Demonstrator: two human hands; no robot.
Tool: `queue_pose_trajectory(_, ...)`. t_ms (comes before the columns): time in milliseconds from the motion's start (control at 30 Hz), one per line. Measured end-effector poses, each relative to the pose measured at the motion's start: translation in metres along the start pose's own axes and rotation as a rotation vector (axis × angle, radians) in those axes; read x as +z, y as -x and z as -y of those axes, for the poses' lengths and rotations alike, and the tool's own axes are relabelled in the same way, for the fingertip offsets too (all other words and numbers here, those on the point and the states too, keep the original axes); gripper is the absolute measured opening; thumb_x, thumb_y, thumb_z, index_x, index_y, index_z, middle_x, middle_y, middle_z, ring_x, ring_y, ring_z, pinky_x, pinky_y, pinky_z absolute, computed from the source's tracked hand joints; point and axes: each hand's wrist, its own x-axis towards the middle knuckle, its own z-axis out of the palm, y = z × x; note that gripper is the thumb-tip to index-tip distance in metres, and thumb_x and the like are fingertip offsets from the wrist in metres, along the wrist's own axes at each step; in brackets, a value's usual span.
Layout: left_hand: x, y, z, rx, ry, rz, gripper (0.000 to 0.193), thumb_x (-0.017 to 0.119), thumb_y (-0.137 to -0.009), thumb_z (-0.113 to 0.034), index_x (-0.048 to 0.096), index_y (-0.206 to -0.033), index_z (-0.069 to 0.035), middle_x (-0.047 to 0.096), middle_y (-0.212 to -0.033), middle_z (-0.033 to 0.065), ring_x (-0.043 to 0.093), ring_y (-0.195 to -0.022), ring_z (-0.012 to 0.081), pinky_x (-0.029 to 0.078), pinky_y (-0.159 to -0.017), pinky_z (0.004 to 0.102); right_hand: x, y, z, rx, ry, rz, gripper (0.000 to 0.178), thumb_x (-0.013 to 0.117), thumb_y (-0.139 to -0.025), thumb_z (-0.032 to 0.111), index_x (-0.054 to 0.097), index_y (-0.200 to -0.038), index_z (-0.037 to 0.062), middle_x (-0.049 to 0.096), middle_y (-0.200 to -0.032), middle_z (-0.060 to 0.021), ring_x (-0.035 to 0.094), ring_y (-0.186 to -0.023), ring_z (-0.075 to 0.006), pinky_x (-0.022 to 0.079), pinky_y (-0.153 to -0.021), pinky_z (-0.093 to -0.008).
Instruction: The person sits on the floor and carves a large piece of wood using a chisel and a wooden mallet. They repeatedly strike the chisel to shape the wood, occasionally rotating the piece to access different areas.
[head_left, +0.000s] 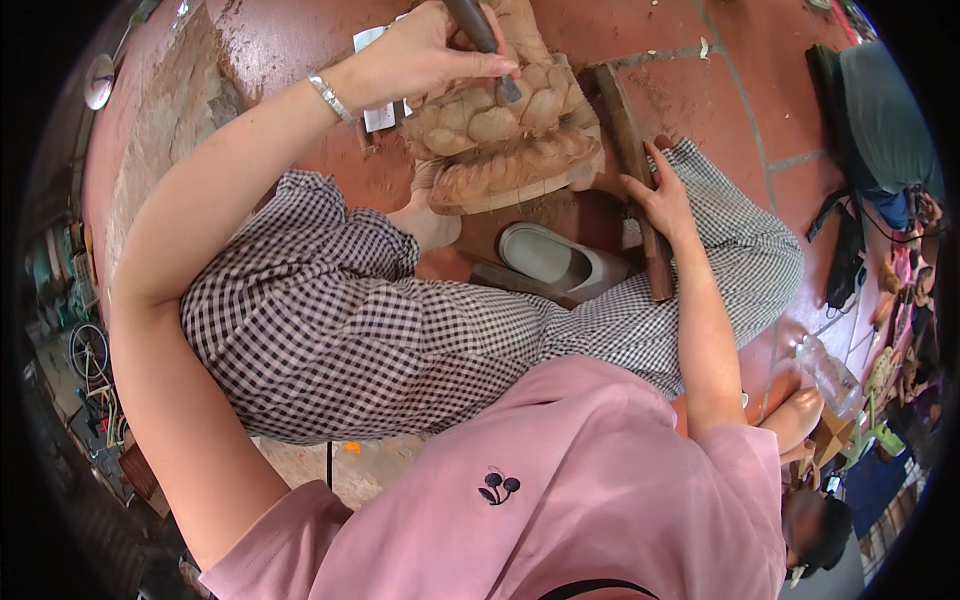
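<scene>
A brown wood carving with rounded, overlapping scale-like shapes stands on the floor between my legs. Its lower part has a pale flat edge. My left hand grips a dark-handled chisel, whose blade tip rests on or just above the carved scales. Over on the right, my right hand is closed around a long dark wooden bar, which lies slanted beside the carving and reaches down to my thigh. The carving hides part of the chisel's surroundings.
A grey slip-on sandal and a wooden strip lie below the carving, near my bare foot. White paper sits left of it. Wood chips dot the red tiled floor. A clear plastic bottle and another person are at right.
</scene>
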Motion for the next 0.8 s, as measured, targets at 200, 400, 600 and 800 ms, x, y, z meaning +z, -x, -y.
queue_pose_trajectory(200, -0.004, -0.005, -0.006, -0.103, 0.105, 0.099, 0.019, 0.078, -0.086, -0.021, 0.067, -0.091, -0.006, 0.068, -0.082, 0.0023, 0.062, -0.075, 0.0105, 0.051, -0.068, 0.0290, 0.003, 0.002, 0.009, -0.011, 0.045, -0.006, 0.079, 0.076, -0.081, 0.034, 0.042, -0.145, 0.0011, 0.059, -0.133, -0.0240, 0.059, -0.122, -0.0316, 0.044, -0.104, -0.0361)
queue_pose_trajectory(400, -0.008, -0.017, 0.012, 0.075, 0.143, 0.150, 0.018, 0.077, -0.087, -0.017, 0.063, -0.091, -0.005, 0.068, -0.085, 0.0034, 0.063, -0.079, 0.0110, 0.052, -0.072, 0.0288, -0.007, 0.017, 0.046, 0.322, -0.527, 0.131, 0.072, 0.069, -0.087, 0.010, 0.035, -0.150, 0.0031, 0.066, -0.094, -0.0097, 0.063, -0.073, -0.0145, 0.053, -0.063, -0.0260)
queue_pose_trajectory(600, -0.007, -0.047, 0.024, 0.236, 0.184, 0.312, 0.016, 0.073, -0.089, -0.013, 0.061, -0.094, -0.004, 0.066, -0.093, 0.0045, 0.063, -0.086, 0.0133, 0.053, -0.075, 0.0291, -0.042, 0.043, 0.081, 0.174, -0.724, 0.162, 0.063, 0.065, -0.080, 0.003, 0.040, -0.138, 0.0002, 0.063, -0.090, -0.0081, 0.062, -0.071, -0.0154, 0.053, -0.064, -0.0286)
queue_pose_trajectory(800, -0.019, -0.044, 0.004, 0.125, 0.106, 0.491, 0.016, 0.074, -0.087, -0.011, 0.061, -0.092, -0.002, 0.066, -0.089, 0.0058, 0.063, -0.086, 0.0157, 0.053, -0.076, 0.0307, -0.086, 0.040, 0.161, -0.133, -0.157, 0.007, 0.040, 0.073, -0.082, 0.013, 0.057, -0.117, 0.0020, 0.060, -0.083, -0.0027, 0.056, -0.067, -0.0096, 0.047, -0.063, -0.0254)
